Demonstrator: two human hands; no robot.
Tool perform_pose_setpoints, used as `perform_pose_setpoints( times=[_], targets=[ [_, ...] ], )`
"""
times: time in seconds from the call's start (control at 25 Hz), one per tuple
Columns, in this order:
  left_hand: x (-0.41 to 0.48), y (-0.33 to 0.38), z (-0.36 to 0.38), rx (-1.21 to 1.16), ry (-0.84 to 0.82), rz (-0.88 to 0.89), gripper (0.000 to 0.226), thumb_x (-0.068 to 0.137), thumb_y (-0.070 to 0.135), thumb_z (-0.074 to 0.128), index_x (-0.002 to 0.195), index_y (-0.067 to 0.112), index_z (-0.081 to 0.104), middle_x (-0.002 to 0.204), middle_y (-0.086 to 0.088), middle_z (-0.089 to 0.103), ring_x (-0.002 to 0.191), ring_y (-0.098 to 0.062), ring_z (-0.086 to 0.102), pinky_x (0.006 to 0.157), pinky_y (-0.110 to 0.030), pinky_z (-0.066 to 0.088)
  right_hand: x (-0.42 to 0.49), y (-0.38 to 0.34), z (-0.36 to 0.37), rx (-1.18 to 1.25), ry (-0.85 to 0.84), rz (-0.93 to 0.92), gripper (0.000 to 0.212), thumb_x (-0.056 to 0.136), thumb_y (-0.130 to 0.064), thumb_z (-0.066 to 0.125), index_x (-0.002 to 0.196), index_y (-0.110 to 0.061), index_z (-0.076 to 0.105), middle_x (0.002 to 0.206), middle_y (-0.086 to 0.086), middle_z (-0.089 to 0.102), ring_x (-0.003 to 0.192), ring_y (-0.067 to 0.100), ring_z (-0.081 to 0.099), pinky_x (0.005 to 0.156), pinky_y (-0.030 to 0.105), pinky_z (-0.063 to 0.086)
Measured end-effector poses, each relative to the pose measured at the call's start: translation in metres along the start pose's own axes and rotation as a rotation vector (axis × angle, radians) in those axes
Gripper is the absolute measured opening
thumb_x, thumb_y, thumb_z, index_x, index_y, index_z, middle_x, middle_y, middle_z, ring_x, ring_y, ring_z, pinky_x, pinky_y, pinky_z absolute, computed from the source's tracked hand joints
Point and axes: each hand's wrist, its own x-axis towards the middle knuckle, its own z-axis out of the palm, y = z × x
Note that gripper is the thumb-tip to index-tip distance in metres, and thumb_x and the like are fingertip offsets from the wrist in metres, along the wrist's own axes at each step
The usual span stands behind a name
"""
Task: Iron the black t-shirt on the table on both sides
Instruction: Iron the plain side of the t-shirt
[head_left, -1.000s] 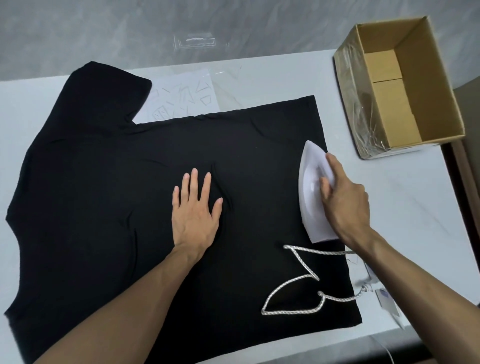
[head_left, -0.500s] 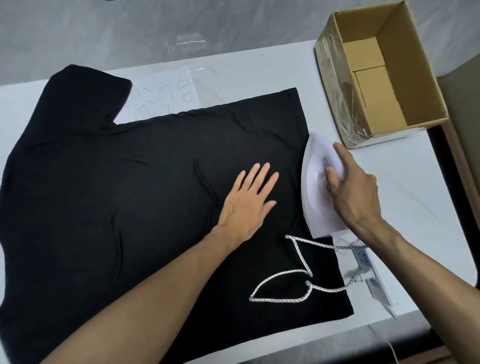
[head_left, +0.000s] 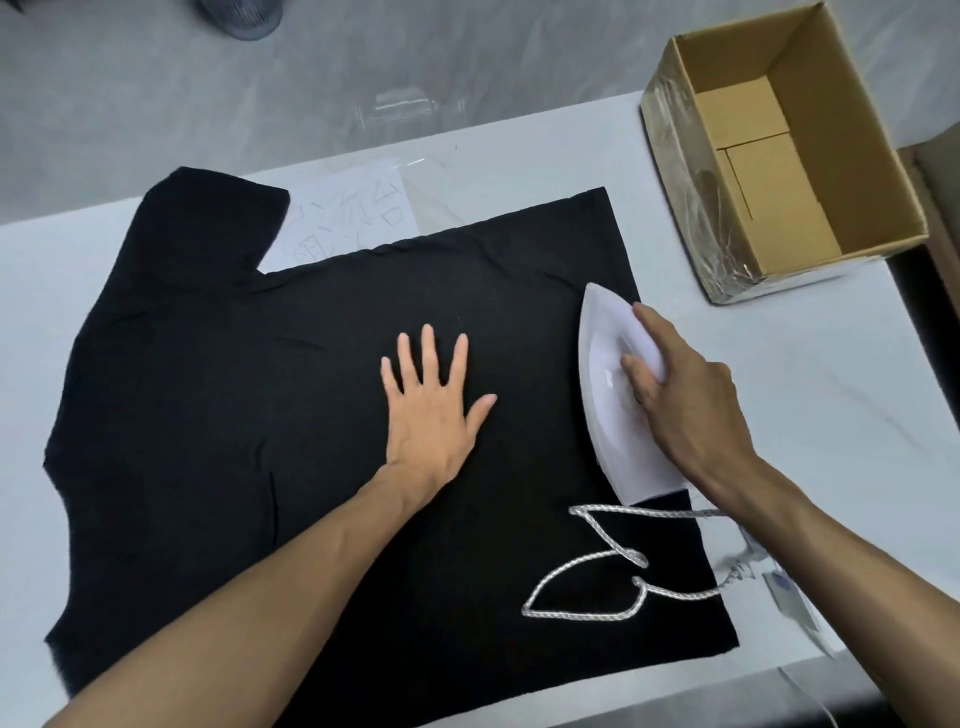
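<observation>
Likely limp, the black fabric t-shirt (head_left: 234, 415) needs pinning under flat, spread fingers of the left hand (head_left: 431, 410); the right hand (head_left: 691, 405) fingers grip the white plastic iron (head_left: 605, 400).

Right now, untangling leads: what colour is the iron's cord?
The cord is white with grey braided flecks, best in head view.

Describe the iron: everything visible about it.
The iron is white, glossy and plastic-looking, its pointed nose aimed away from the person. It sits flat, soleplate down, on the right edge of the black t-shirt. The right hand grips its handle. A braided white cord leaves its rear and loops across the shirt.
</observation>
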Motion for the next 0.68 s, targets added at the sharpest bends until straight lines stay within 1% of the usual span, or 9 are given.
perform_pose_setpoints(
  times=[0.12,0.32,0.36,0.4,0.44,0.48,0.52,0.56,0.68],
  targets=[
    [0.015,-0.028,0.007,0.057,-0.045,0.044,0.080,0.091,0.071,0.005,0.156,0.026,-0.007,0.162,-0.021,-0.010,0.148,-0.045,-0.010,0.117,-0.064,0.006,0.006,-0.013,0.012,0.029,-0.013,-0.013,0.050,0.099,-0.039,0.043,0.146,-0.045,0.029,0.122,0.009,0.064,0.107,0.037,0.051,0.083,0.037,0.038],
    [0.041,-0.027,-0.002,0.055,-0.030,0.102,0.080,0.091,0.071,0.008,0.156,0.026,-0.007,0.162,-0.023,-0.009,0.149,-0.042,-0.010,0.118,-0.061,0.000,0.015,-0.029,0.016,0.031,0.008,-0.035,0.050,0.099,-0.038,0.043,0.146,-0.044,0.029,0.121,0.007,0.064,0.109,0.033,0.050,0.083,0.035,0.038],
    [0.044,-0.031,-0.006,0.044,-0.029,0.112,0.080,0.092,0.071,0.011,0.156,0.026,-0.004,0.162,-0.023,-0.006,0.149,-0.041,-0.007,0.118,-0.059,0.001,0.015,-0.032,0.016,0.028,0.013,-0.035,0.050,0.099,-0.038,0.043,0.146,-0.044,0.029,0.121,0.007,0.064,0.108,0.033,0.049,0.081,0.034,0.036],
    [0.048,-0.035,-0.014,0.014,-0.014,0.105,0.079,0.093,0.070,0.017,0.157,0.025,0.004,0.162,-0.022,0.003,0.150,-0.039,0.001,0.119,-0.056,0.006,0.014,-0.035,0.015,0.026,0.015,-0.033,0.050,0.099,-0.038,0.043,0.147,-0.044,0.029,0.120,0.007,0.064,0.107,0.032,0.048,0.079,0.032,0.035],
    [0.053,-0.041,-0.022,-0.034,0.039,0.083,0.076,0.094,0.067,0.027,0.155,0.022,0.015,0.159,-0.020,0.014,0.147,-0.037,0.014,0.119,-0.052,0.014,0.014,-0.037,0.015,0.022,0.015,-0.032,0.050,0.099,-0.038,0.043,0.147,-0.044,0.029,0.120,0.007,0.064,0.106,0.031,0.048,0.079,0.032,0.034],
    [0.059,-0.049,-0.030,-0.095,0.116,0.042,0.072,0.095,0.061,0.038,0.152,0.019,0.025,0.155,-0.018,0.025,0.141,-0.035,0.026,0.116,-0.047,0.023,0.012,-0.039,0.015,0.021,0.017,-0.034,0.050,0.099,-0.037,0.043,0.147,-0.044,0.029,0.120,0.007,0.064,0.107,0.032,0.048,0.079,0.032,0.034],
    [0.069,-0.059,-0.039,-0.143,0.177,-0.005,0.069,0.094,0.055,0.048,0.148,0.015,0.031,0.151,-0.017,0.031,0.134,-0.034,0.034,0.112,-0.044,0.028,0.012,-0.040,0.016,0.024,0.019,-0.039,0.050,0.099,-0.037,0.044,0.147,-0.043,0.030,0.122,0.007,0.063,0.108,0.033,0.048,0.080,0.032,0.034],
    [0.080,-0.070,-0.047,-0.155,0.190,-0.049,0.068,0.093,0.050,0.054,0.146,0.011,0.034,0.149,-0.016,0.035,0.131,-0.034,0.037,0.109,-0.043,0.030,0.011,-0.042,0.018,0.030,0.017,-0.046,0.050,0.099,-0.036,0.044,0.147,-0.043,0.030,0.123,0.006,0.063,0.110,0.034,0.049,0.081,0.033,0.035],
    [0.121,-0.100,-0.067,-0.136,0.037,-0.122,0.061,0.091,0.049,0.060,0.133,0.007,0.046,0.134,-0.015,0.049,0.118,-0.035,0.047,0.096,-0.043,0.039,0.013,-0.045,0.025,0.060,0.012,-0.049,0.050,0.099,-0.036,0.045,0.146,-0.043,0.031,0.124,0.003,0.063,0.110,0.031,0.049,0.081,0.031,0.035]
  ],
)
